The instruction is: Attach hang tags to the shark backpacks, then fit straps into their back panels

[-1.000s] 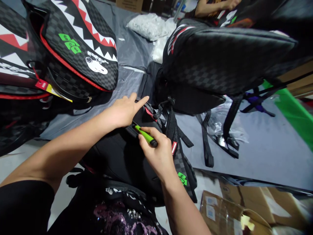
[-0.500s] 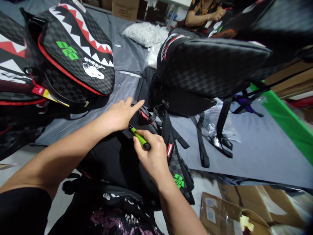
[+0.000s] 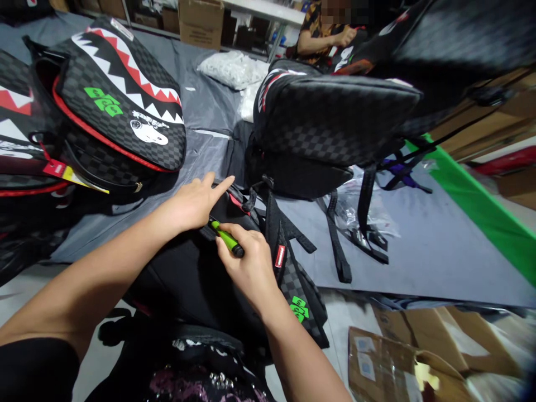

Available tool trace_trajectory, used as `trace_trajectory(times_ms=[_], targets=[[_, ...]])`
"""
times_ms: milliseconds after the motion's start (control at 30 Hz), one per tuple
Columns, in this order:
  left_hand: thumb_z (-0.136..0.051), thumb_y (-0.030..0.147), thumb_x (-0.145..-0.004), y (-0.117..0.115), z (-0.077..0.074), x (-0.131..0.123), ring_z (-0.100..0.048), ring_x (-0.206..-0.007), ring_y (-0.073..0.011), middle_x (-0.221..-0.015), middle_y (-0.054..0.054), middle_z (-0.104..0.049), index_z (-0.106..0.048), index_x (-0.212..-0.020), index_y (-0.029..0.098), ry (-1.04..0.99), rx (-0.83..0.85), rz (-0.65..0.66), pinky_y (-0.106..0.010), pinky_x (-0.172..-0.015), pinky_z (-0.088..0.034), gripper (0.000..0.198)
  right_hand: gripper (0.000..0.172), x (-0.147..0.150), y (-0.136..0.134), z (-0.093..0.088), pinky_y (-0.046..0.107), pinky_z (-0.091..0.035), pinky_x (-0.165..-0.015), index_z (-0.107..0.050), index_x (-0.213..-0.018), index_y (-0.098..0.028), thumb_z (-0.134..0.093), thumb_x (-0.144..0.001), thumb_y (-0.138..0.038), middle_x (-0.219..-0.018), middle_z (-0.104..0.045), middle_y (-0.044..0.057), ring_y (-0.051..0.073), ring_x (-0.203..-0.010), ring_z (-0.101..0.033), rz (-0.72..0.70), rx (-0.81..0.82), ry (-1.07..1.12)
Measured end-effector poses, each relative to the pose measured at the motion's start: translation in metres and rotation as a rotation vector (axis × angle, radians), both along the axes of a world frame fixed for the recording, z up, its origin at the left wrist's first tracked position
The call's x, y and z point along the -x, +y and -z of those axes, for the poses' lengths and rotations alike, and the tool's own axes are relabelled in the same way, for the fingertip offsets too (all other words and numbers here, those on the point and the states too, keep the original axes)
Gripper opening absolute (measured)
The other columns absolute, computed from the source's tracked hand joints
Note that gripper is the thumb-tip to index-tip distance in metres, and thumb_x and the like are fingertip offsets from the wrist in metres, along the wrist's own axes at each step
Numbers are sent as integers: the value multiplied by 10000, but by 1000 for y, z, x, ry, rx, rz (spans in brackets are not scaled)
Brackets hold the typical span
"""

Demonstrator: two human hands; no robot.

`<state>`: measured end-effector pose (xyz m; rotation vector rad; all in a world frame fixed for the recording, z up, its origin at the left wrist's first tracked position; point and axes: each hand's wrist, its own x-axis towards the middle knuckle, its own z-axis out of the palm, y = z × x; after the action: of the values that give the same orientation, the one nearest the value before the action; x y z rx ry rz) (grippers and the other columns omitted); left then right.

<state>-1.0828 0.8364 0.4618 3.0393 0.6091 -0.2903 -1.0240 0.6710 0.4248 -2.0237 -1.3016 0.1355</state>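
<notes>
A black backpack (image 3: 188, 285) with checkered sides lies at the table's front edge against my body, its plain black side up. My left hand (image 3: 195, 204) rests on its upper end, thumb and fingers spread. In my right hand (image 3: 247, 254) is a slim lime-green tool with a black end (image 3: 228, 240), gripped between thumb and fingers. Its tip points up and left, close to the heel of my left hand, against the black fabric. What kind of tip it has is hidden. A red label (image 3: 280, 256) shows on the backpack's strap, right of my right hand.
Shark-mouth backpacks (image 3: 125, 95) stand at the left. Another checkered backpack (image 3: 335, 123) stands at the right, straps trailing over the grey table cover (image 3: 368, 276). White bags (image 3: 234, 70) lie behind. A co-worker's hand (image 3: 344, 37) shows at the back. Cardboard boxes (image 3: 385, 357) sit below right.
The whole view has shifted, so most things appear further left. Both hands keep the same pose on the backpack, the green tool still in my right hand.
</notes>
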Motion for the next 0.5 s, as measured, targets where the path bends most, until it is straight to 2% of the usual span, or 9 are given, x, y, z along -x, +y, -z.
trace_trajectory(times_ms=[167,267,367,500], targets=[[-564,129,-820,-1,0,-1,-547,-1197,-312,-1507,-166,-312,-57,-1564,281,7,-19,-6,-388,-885,-533,913,221,-4,-1,-1,327,-482,-791,-689,-1054,-240,-643,-850,-167,-947,-769,15,210,-835,-712,-26,63,1],[-560,144,-822,0,-3,-1,-542,-1213,-313,-1521,-166,-305,-55,-1565,275,19,-26,0,-388,-894,-532,907,271,-7,-1,-3,322,-483,-826,-690,-1076,-249,-648,-835,-133,-1007,-765,6,199,-878,-711,-80,41,38],[-558,164,-830,1,-4,1,-534,-1243,-315,-1533,-160,-298,-57,-1564,276,16,-24,14,-388,-913,-530,896,278,-5,-1,-6,311,-483,-828,-701,-1062,-238,-644,-822,-108,-992,-769,14,193,-873,-716,-57,77,44],[-531,204,-842,9,4,3,-559,-1219,-353,-1514,-183,-325,-70,-1568,256,-30,-38,47,-418,-878,-547,862,204,0,2,-9,294,-465,-840,-704,-1043,-237,-642,-852,-199,-935,-773,14,183,-865,-719,-27,108,0]])
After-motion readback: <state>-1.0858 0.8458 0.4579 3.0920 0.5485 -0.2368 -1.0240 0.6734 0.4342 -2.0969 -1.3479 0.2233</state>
